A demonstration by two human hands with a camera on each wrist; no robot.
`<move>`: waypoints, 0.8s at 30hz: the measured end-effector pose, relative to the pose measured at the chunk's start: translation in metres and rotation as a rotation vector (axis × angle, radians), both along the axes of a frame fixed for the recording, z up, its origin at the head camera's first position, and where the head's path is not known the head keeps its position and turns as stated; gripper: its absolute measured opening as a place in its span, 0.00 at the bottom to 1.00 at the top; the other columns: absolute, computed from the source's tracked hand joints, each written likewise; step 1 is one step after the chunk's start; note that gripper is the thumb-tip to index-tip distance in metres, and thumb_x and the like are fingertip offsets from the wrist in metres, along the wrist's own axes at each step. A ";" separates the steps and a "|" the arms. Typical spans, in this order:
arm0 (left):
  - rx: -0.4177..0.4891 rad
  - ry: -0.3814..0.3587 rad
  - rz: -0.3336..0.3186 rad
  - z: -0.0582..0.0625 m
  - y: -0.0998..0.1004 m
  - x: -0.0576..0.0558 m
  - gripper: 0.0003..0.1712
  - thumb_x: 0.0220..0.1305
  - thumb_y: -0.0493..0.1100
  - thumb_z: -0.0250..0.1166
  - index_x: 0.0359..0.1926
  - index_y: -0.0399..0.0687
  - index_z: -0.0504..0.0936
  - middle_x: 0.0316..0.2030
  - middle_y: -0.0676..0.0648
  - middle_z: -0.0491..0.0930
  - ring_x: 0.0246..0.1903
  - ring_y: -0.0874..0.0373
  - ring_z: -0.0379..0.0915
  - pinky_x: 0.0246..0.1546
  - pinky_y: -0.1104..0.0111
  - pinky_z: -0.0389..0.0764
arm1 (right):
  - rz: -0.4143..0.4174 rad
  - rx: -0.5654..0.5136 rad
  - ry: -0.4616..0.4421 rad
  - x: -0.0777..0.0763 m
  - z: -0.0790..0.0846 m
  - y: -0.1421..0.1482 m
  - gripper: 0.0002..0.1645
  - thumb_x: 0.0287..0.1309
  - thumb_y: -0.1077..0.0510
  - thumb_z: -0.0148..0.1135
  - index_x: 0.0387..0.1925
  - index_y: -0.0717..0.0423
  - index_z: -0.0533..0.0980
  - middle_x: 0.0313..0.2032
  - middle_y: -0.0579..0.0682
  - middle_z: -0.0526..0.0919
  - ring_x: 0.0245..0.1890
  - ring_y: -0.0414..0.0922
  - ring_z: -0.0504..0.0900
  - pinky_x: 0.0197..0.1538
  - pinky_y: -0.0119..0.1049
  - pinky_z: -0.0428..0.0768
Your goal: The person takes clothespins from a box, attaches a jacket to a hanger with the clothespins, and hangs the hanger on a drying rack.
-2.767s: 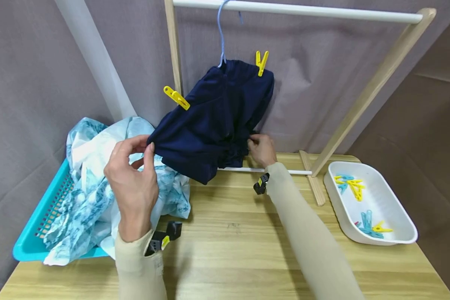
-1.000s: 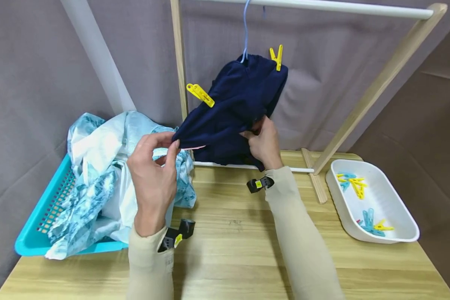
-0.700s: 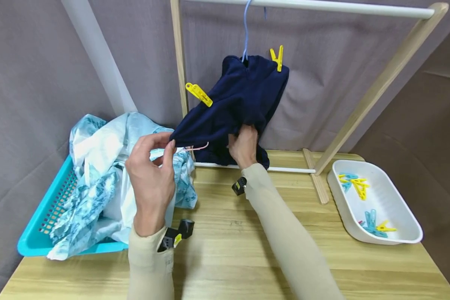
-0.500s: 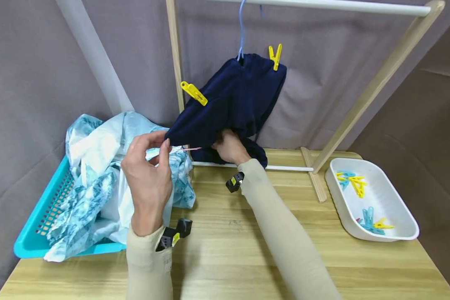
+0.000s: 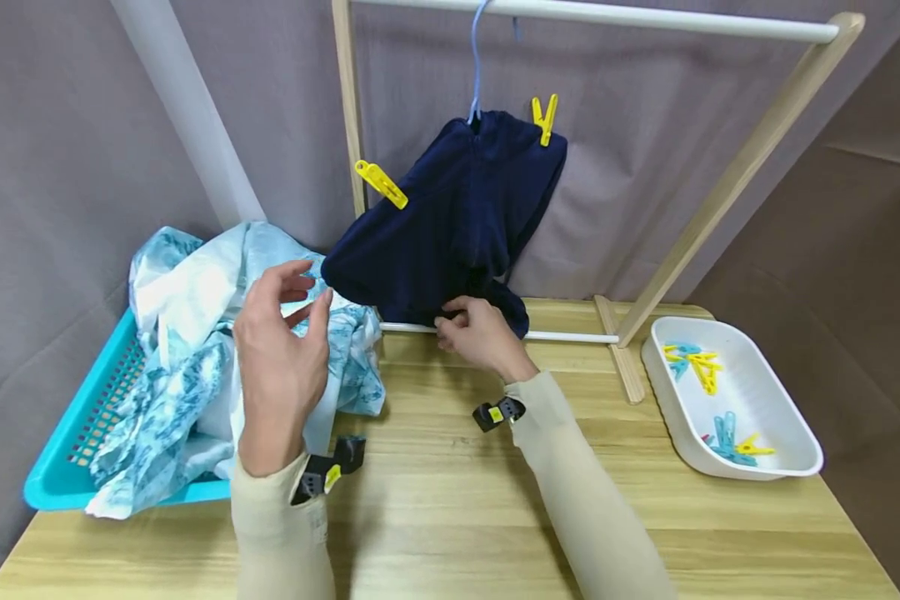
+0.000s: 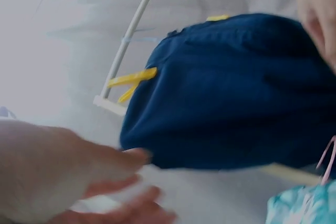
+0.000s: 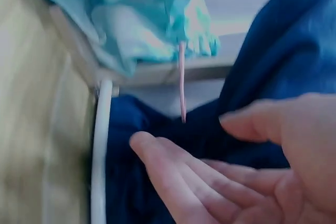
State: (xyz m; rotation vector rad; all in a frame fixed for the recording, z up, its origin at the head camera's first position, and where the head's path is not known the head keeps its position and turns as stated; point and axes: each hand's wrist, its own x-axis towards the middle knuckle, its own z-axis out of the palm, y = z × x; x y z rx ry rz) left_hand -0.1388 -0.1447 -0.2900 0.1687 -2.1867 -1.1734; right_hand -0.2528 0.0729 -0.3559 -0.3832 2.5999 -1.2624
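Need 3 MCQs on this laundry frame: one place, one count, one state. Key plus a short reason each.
1. Where is the white tray?
A. On the table, right of the rack
B. Inside the teal basket
C. Hanging from the rail

2. How many yellow pegs clip the navy garment?
A. None
B. Two
C. Five

3. What is the left hand doing?
A. Gripping a peg
B. Fingers spread loose, holding nothing
C. Pressing flat on the table

Key: 1 A, the tray sits on the wooden table past the rack's right foot. 2 B, one yellow peg at the garment's left edge and another near the top. 3 B, the head view shows the left hand's fingers apart just short of the navy hem, while the right hand is at the hem's lower edge.
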 end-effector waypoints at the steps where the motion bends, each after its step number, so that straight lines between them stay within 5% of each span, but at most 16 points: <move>1: -0.023 -0.064 -0.008 0.000 -0.004 0.003 0.22 0.71 0.42 0.65 0.63 0.41 0.77 0.54 0.37 0.79 0.55 0.43 0.75 0.55 0.52 0.82 | -0.010 -0.045 -0.014 0.004 -0.002 -0.003 0.22 0.75 0.52 0.56 0.60 0.62 0.76 0.41 0.58 0.89 0.41 0.54 0.90 0.44 0.42 0.87; 6: -0.133 -0.367 -0.050 0.000 -0.026 0.017 0.36 0.71 0.52 0.65 0.72 0.41 0.67 0.69 0.31 0.61 0.67 0.37 0.48 0.63 0.43 0.63 | 0.025 -0.215 -0.104 0.023 -0.011 -0.028 0.18 0.75 0.52 0.57 0.47 0.65 0.80 0.40 0.65 0.88 0.35 0.55 0.90 0.42 0.48 0.88; 10: -0.167 -0.453 -0.074 -0.002 -0.041 0.028 0.45 0.66 0.55 0.69 0.74 0.38 0.63 0.73 0.28 0.48 0.71 0.34 0.35 0.65 0.38 0.56 | 0.077 -0.285 -0.180 0.037 -0.015 -0.055 0.22 0.75 0.47 0.57 0.49 0.64 0.79 0.39 0.62 0.88 0.35 0.55 0.90 0.42 0.49 0.88; 14: -0.254 -0.467 -0.136 -0.001 -0.057 0.041 0.51 0.61 0.54 0.75 0.74 0.36 0.60 0.75 0.27 0.44 0.72 0.31 0.32 0.65 0.34 0.53 | 0.097 -0.265 -0.142 0.048 -0.018 -0.077 0.23 0.74 0.45 0.57 0.49 0.61 0.79 0.37 0.57 0.86 0.34 0.52 0.88 0.40 0.46 0.88; 17: -0.385 -0.497 -0.254 0.003 -0.072 0.045 0.54 0.55 0.53 0.79 0.75 0.39 0.60 0.76 0.27 0.43 0.73 0.29 0.32 0.65 0.31 0.52 | 0.072 -0.221 -0.098 0.054 -0.018 -0.089 0.21 0.73 0.44 0.58 0.49 0.58 0.80 0.35 0.54 0.85 0.32 0.50 0.86 0.35 0.41 0.84; 21: -0.589 -0.587 -0.455 0.009 -0.102 0.037 0.61 0.47 0.54 0.83 0.76 0.46 0.58 0.77 0.30 0.43 0.74 0.28 0.35 0.62 0.28 0.59 | 0.035 -0.216 -0.112 0.057 -0.020 -0.102 0.22 0.70 0.42 0.61 0.50 0.56 0.79 0.36 0.51 0.85 0.33 0.49 0.87 0.31 0.34 0.78; 24: -0.733 -0.672 -0.514 0.011 -0.126 0.024 0.73 0.37 0.55 0.87 0.79 0.49 0.51 0.77 0.28 0.40 0.73 0.24 0.37 0.61 0.27 0.61 | 0.015 -0.257 -0.148 0.057 -0.023 -0.109 0.21 0.69 0.44 0.63 0.50 0.57 0.77 0.35 0.50 0.84 0.30 0.48 0.88 0.29 0.32 0.77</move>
